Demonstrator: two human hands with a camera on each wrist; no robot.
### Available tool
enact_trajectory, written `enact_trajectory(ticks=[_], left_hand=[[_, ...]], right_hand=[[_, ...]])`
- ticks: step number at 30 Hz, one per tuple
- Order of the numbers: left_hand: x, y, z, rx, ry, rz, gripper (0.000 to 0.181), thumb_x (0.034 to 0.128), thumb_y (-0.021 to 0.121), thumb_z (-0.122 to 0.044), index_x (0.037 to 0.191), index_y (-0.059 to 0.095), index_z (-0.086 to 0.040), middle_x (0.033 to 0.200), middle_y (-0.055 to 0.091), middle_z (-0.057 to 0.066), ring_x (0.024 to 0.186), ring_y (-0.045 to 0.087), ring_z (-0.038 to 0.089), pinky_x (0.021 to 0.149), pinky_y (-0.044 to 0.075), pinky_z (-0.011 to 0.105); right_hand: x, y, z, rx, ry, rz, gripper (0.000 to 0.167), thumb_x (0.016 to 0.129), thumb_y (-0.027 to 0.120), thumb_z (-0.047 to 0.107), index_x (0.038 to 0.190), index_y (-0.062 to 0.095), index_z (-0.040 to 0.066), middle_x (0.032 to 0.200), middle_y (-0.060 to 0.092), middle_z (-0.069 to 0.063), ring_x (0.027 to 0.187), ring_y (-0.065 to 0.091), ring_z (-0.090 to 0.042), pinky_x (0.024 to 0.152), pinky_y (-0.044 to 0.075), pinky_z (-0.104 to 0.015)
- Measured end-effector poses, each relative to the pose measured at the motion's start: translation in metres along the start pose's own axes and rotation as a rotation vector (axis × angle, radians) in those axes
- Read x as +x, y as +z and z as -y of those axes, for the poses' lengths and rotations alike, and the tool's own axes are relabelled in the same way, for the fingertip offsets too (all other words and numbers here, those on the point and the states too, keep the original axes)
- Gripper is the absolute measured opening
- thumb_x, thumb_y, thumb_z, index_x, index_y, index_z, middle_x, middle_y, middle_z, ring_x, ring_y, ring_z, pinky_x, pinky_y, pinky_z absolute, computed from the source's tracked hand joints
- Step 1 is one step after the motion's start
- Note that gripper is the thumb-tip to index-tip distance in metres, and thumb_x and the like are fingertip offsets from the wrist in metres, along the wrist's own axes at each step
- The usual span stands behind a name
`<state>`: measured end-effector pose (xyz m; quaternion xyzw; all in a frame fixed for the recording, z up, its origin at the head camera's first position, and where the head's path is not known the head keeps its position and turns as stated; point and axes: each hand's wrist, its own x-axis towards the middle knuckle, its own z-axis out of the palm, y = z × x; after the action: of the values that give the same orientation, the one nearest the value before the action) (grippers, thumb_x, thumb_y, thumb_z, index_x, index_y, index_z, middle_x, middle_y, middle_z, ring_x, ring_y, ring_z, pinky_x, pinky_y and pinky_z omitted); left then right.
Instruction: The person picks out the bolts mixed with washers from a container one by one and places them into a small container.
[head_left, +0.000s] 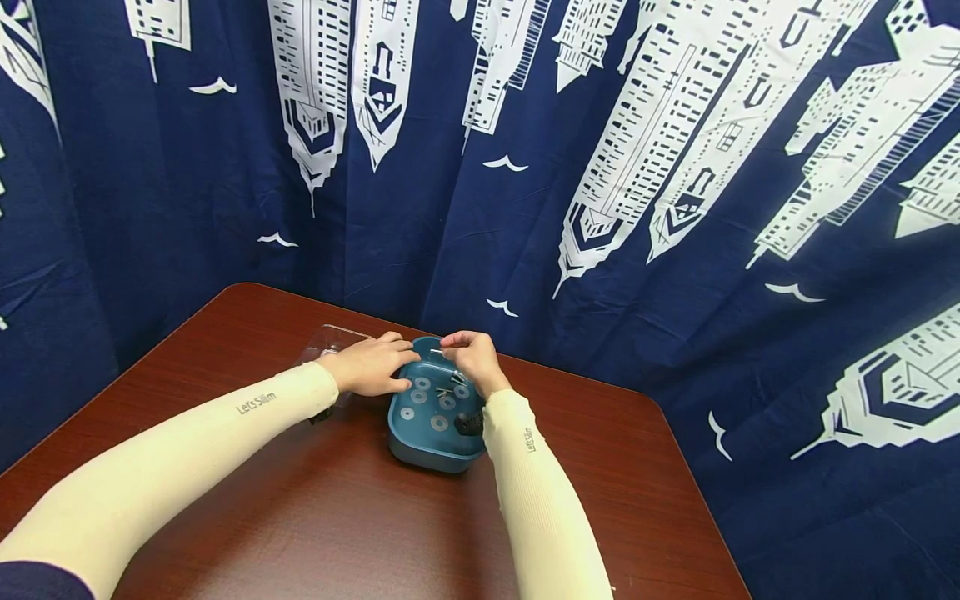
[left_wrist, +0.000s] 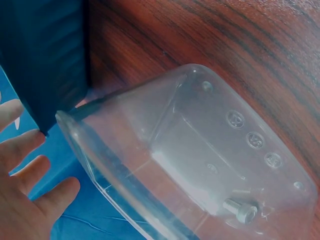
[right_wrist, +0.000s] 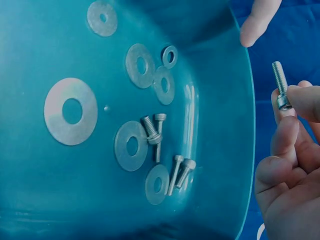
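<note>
We found the head view evenly lit, seemingly from above. A pale glare spread over the tabletop (head_left: 322, 533) on the near side of the blue tray (head_left: 431, 458), and the cream sleeves (head_left: 547, 492) either side of it looked nearly washed out. Behind the tray, we saw the curtain (head_left: 420, 242) stretched by the wide lens well to its right. In the left wrist view, we met milky haze and soft detail over the clear box (left_wrist: 172, 170) beside the tray. In the right wrist view, we noticed a cool cast, a bright streak down the tray's inner wall, glinting washers (right_wrist: 71, 135) inside it, and crisp threads on the bolt (right_wrist: 281, 82) just outside its rim.
</note>
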<state>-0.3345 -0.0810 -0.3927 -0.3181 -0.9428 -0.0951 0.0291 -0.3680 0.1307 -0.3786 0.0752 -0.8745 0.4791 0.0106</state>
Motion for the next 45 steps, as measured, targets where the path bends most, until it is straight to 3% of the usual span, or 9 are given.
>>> enact_trajectory(ticks=[4, 7, 11, 17, 25, 36, 42, 45], left_hand=[[-0.001, 0.000, 0.001, -0.007, -0.003, 0.007, 0.057, 0.0963, 0.063, -0.040, 0.145, 0.055, -0.011, 0.148, 0.052, 0.014, 0.138, 0.041, 0.032, 0.111, 0.041, 0.056], [-0.002, -0.001, 0.001, -0.009, -0.009, 0.013, 0.057, 0.0963, 0.063, -0.041, 0.145, 0.054, -0.011, 0.148, 0.053, 0.013, 0.138, 0.042, 0.032, 0.111, 0.041, 0.055], [-0.003, -0.004, 0.001, -0.010, -0.016, 0.020, 0.058, 0.0963, 0.062, -0.043, 0.145, 0.054, -0.012, 0.146, 0.055, 0.010, 0.137, 0.043, 0.030, 0.111, 0.041, 0.053], [-0.008, -0.012, 0.003, -0.012, -0.001, -0.003, 0.057, 0.0962, 0.063, -0.043, 0.144, 0.056, -0.012, 0.143, 0.057, 0.010, 0.135, 0.045, 0.030, 0.109, 0.044, 0.053], [-0.013, -0.018, 0.008, -0.034, -0.002, -0.040, 0.054, 0.0961, 0.064, -0.039, 0.142, 0.057, -0.013, 0.141, 0.059, 0.008, 0.137, 0.044, 0.030, 0.110, 0.042, 0.055], [-0.024, -0.024, 0.019, -0.056, -0.061, -0.038, 0.056, 0.0962, 0.064, -0.037, 0.145, 0.054, -0.013, 0.150, 0.051, 0.011, 0.144, 0.037, 0.033, 0.114, 0.036, 0.059], [-0.029, -0.025, 0.026, -0.049, -0.092, -0.051, 0.057, 0.0960, 0.063, -0.040, 0.146, 0.054, -0.014, 0.150, 0.050, 0.010, 0.144, 0.038, 0.032, 0.110, 0.038, 0.061], [-0.033, -0.024, 0.030, -0.036, -0.077, -0.072, 0.056, 0.0957, 0.064, -0.038, 0.144, 0.055, -0.013, 0.148, 0.052, 0.011, 0.142, 0.040, 0.033, 0.109, 0.040, 0.060]], right_hand=[[0.000, 0.001, 0.004, 0.027, -0.009, 0.010, 0.015, 0.089, 0.067, 0.002, 0.102, 0.075, 0.000, 0.095, 0.073, -0.009, 0.096, 0.064, -0.038, 0.090, 0.054, -0.052], [0.000, 0.001, 0.007, 0.032, -0.008, 0.023, 0.015, 0.090, 0.067, 0.003, 0.103, 0.074, 0.000, 0.096, 0.073, -0.009, 0.103, 0.064, -0.042, 0.088, 0.055, -0.048], [0.001, 0.000, 0.011, 0.036, -0.007, 0.035, 0.016, 0.091, 0.067, 0.003, 0.104, 0.074, 0.001, 0.099, 0.072, -0.008, 0.098, 0.065, -0.035, 0.081, 0.055, -0.035], [0.002, -0.001, 0.018, 0.025, -0.033, 0.032, 0.014, 0.089, 0.068, 0.004, 0.101, 0.075, 0.003, 0.099, 0.073, -0.007, 0.087, 0.062, -0.022, 0.079, 0.053, -0.034], [0.004, 0.004, 0.024, 0.029, -0.062, 0.035, 0.015, 0.087, 0.069, 0.002, 0.101, 0.076, 0.000, 0.097, 0.074, -0.008, 0.081, 0.059, -0.019, 0.071, 0.048, -0.027], [0.008, 0.010, 0.028, 0.045, -0.053, 0.052, 0.012, 0.087, 0.070, 0.002, 0.097, 0.077, 0.005, 0.096, 0.074, -0.006, 0.081, 0.058, -0.019, 0.071, 0.048, -0.028], [0.006, 0.017, 0.033, 0.052, -0.066, 0.063, 0.015, 0.087, 0.070, 0.001, 0.100, 0.076, 0.001, 0.097, 0.074, -0.008, 0.080, 0.058, -0.017, 0.069, 0.047, -0.026], [0.006, 0.021, 0.033, 0.050, -0.071, 0.059, 0.015, 0.087, 0.070, 0.001, 0.100, 0.076, 0.001, 0.095, 0.074, -0.007, 0.079, 0.059, -0.015, 0.070, 0.048, -0.027]])
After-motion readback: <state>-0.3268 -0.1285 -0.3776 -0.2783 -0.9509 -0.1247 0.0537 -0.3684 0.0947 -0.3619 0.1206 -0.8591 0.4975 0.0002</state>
